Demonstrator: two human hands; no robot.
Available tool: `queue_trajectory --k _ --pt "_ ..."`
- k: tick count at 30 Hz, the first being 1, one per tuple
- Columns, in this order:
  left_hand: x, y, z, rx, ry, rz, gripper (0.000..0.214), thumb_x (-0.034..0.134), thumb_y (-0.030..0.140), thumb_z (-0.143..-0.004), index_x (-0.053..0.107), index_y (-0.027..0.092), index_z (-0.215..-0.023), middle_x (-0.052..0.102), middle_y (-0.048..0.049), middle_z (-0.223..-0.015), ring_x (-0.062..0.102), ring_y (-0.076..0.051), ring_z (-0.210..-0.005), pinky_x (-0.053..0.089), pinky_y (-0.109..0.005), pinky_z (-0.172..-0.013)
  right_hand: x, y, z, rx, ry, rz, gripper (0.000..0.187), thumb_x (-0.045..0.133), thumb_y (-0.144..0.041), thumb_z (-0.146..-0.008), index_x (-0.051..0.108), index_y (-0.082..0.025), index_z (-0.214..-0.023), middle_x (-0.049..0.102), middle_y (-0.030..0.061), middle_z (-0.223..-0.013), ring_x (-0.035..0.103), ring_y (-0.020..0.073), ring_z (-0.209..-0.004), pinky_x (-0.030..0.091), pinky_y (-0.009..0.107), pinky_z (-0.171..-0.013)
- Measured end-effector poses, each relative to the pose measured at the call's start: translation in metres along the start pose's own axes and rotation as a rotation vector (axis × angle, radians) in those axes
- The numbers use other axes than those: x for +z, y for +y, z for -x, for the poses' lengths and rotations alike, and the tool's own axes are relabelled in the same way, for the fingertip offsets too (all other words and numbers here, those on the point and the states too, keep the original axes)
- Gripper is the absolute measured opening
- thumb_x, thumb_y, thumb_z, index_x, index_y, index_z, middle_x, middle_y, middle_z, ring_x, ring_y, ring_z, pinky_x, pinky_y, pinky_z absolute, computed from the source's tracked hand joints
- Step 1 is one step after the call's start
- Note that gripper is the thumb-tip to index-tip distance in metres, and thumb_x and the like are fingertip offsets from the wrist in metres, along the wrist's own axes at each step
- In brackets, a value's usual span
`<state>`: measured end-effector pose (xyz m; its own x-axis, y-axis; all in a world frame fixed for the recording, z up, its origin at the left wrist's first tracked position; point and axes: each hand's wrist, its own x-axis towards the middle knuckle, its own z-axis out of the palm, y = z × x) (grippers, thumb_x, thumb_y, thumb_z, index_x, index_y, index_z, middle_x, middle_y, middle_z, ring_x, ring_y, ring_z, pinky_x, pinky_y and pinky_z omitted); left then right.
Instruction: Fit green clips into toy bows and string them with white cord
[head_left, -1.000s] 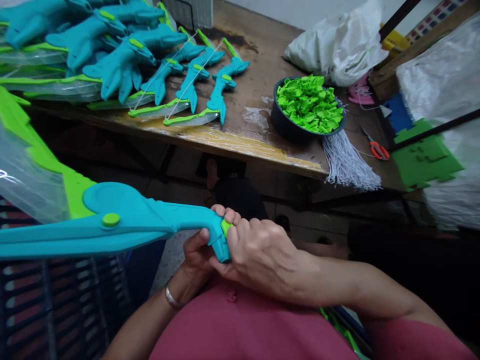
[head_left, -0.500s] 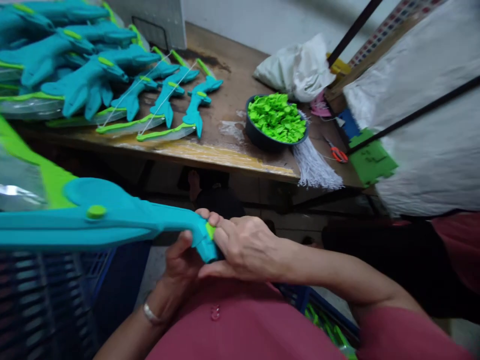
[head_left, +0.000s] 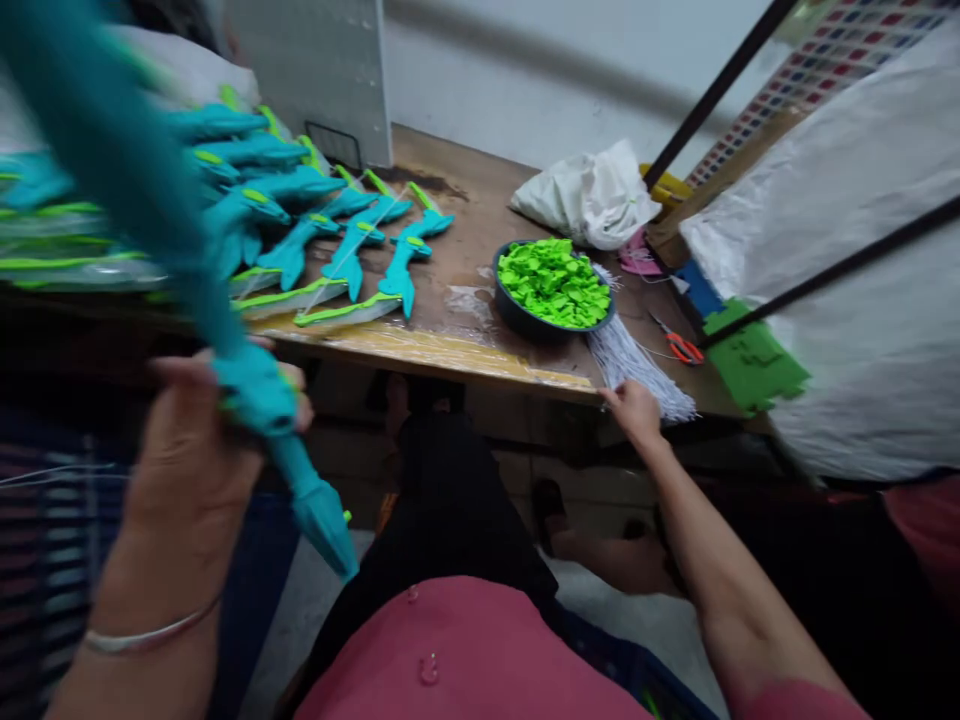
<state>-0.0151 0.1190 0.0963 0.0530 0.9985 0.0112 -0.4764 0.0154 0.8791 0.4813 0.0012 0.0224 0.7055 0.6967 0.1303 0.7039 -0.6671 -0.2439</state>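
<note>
My left hand [head_left: 196, 440] is closed round the grip of a teal toy bow [head_left: 247, 380], which now stands steeply tilted and blurred, its lower tip near my lap. My right hand [head_left: 636, 410] is stretched out to the table's front edge, its fingers at the hanging end of a bundle of white strings [head_left: 637, 362]. Whether it has hold of a string I cannot make out. Just behind the strings stands a dark bowl [head_left: 517, 315] heaped with small green plastic pieces [head_left: 553, 282].
A pile of teal and green toy bows [head_left: 300, 235] covers the left of the wooden table [head_left: 450, 350]. Orange-handled scissors [head_left: 679, 345], a green foam sheet [head_left: 754, 365], a white bag [head_left: 592, 195] and big white sacks [head_left: 862, 300] lie to the right. A crate stands at my left.
My right hand let go of the bow's end and reached forward to the white strings. My left hand swung the bow from level to steeply upright. The view tilted upward.
</note>
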Motion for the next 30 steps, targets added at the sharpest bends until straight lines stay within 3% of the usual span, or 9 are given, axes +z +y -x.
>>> queue_trajectory --k 4,7,10,15,20,23,25,27,30 --pt "0.006 -0.028 0.018 -0.204 -0.164 -0.209 0.080 0.101 0.044 -0.055 0.062 0.014 -0.118 0.074 -0.0063 -0.086 0.068 -0.019 -0.068 0.056 -0.023 -0.058 0.009 0.012 -0.013 0.017 -0.071 -0.013 0.024 0.067 -0.033 -0.090 0.067 -0.013 -0.077 0.069 0.0133 -0.082 0.061 0.0240 -0.082 0.043 0.035 -0.078" --pt "-0.001 -0.052 0.035 -0.393 -0.375 -0.238 0.103 0.097 0.032 -0.062 0.041 0.018 -0.147 0.073 -0.0123 -0.109 0.071 -0.025 -0.093 0.060 -0.030 -0.076 0.010 0.016 -0.022 0.084 -0.131 -0.003 0.020 0.071 -0.030 -0.092 0.067 -0.013 -0.083 0.068 0.0046 -0.083 0.064 0.0184 -0.083 0.050 0.035 -0.085" --pt "-0.010 -0.067 0.046 -0.451 -0.428 -0.230 0.113 0.095 0.030 -0.064 0.030 0.019 -0.155 0.071 -0.0116 -0.110 0.070 -0.022 -0.086 0.058 -0.026 -0.068 0.009 0.021 -0.028 0.177 -0.202 -0.018 0.025 0.065 -0.036 -0.100 0.067 -0.012 -0.091 0.067 0.0034 -0.088 0.065 0.0152 -0.082 0.056 0.033 -0.082" --pt "-0.022 -0.078 0.050 -0.493 -0.299 -0.229 0.106 0.096 0.027 -0.059 0.040 0.015 -0.148 0.070 -0.0055 -0.095 0.065 -0.017 -0.070 0.055 -0.023 -0.056 0.006 0.018 -0.024 0.299 -0.266 -0.117 0.024 0.062 -0.036 -0.103 0.066 -0.012 -0.103 0.066 0.0040 -0.092 0.064 0.0126 -0.076 0.058 0.027 -0.072" --pt "-0.036 -0.086 0.053 -0.571 -0.331 -0.180 0.060 0.098 0.027 -0.055 0.067 0.011 -0.103 0.071 -0.0074 -0.086 0.065 -0.016 -0.069 0.055 -0.022 -0.058 -0.010 0.004 -0.009 0.315 -0.084 -0.162 0.019 0.061 -0.033 -0.103 0.065 -0.014 -0.102 0.065 0.0062 -0.100 0.064 0.0147 -0.086 0.057 0.030 -0.078" --pt "-0.043 -0.091 0.057 -0.628 -0.348 -0.178 0.058 0.099 0.028 -0.054 0.066 0.013 -0.100 0.071 -0.0064 -0.084 0.064 -0.017 -0.066 0.055 -0.024 -0.055 -0.013 -0.014 0.012 0.261 0.059 -0.211 0.013 0.061 -0.029 -0.101 0.062 -0.016 -0.101 0.062 0.0070 -0.102 0.060 0.0167 -0.091 0.053 0.032 -0.085" --pt "-0.045 -0.094 0.058 -0.661 -0.394 -0.162 0.063 0.099 0.030 -0.055 0.065 0.014 -0.106 0.070 -0.0063 -0.086 0.065 -0.018 -0.066 0.055 -0.025 -0.055 -0.006 -0.034 0.037 0.183 0.048 -0.298 0.010 0.060 -0.022 -0.099 0.059 -0.014 -0.093 0.058 0.0038 -0.089 0.056 0.0155 -0.082 0.049 0.032 -0.081" --pt "-0.042 -0.098 0.058 -0.684 -0.474 -0.124 0.065 0.098 0.030 -0.057 0.066 0.013 -0.111 0.071 -0.0079 -0.090 0.065 -0.019 -0.068 0.054 -0.025 -0.054 0.010 -0.061 0.074 0.064 -0.056 -0.423 0.011 0.058 -0.017 -0.096 0.055 -0.016 -0.085 0.052 0.0002 -0.077 0.050 0.0142 -0.071 0.044 0.030 -0.074" --pt "-0.032 -0.106 0.056 -0.714 -0.587 -0.046 0.063 0.095 0.029 -0.061 0.068 0.012 -0.115 0.071 -0.0125 -0.107 0.065 -0.018 -0.073 0.054 -0.023 -0.053 0.037 -0.102 0.144 -0.153 -0.349 -0.652 0.012 0.055 -0.025 -0.097 0.056 -0.019 -0.087 0.054 0.0001 -0.072 0.049 0.0142 -0.064 0.039 0.028 -0.065"
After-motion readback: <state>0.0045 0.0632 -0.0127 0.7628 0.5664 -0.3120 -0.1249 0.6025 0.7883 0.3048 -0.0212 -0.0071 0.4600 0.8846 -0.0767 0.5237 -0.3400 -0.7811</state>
